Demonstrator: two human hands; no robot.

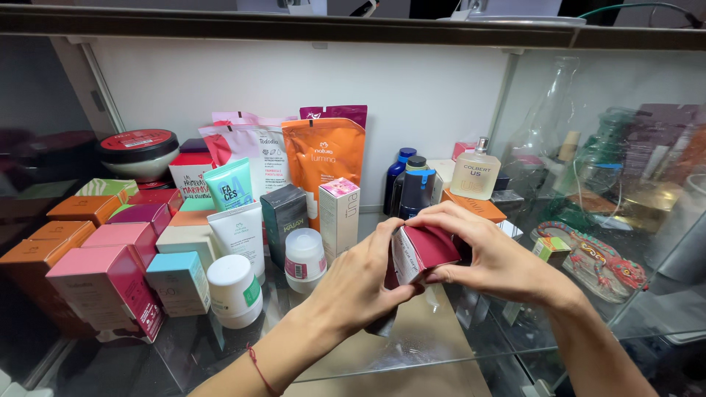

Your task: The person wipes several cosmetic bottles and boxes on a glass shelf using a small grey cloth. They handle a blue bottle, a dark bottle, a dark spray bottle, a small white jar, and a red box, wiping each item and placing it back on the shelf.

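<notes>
A small dark red box with a white side panel sits tilted between both hands, held up above the glass shelf rather than resting on it. The white face carries print too small to make out, and the red top looks plain and matte. The left hand comes in from below, its grip clamped on the box's near white side and lower corner, thumb pressed to the panel. The right hand arches over from the other side, fingers closed together across the red top and far edge, fingertips touching the upper rim; it may be working a flap, though the fingers hide that edge. A thin red cord bracelet circles the left wrist. Just beyond the left grip stand a small white jar with a pink label and a tall white and pink carton; behind those rises an orange pouch. Beyond the right grip stand dark blue bottles and a square clear perfume bottle. Well off to the right of the right grip lies a colourful lizard figure.
</notes>
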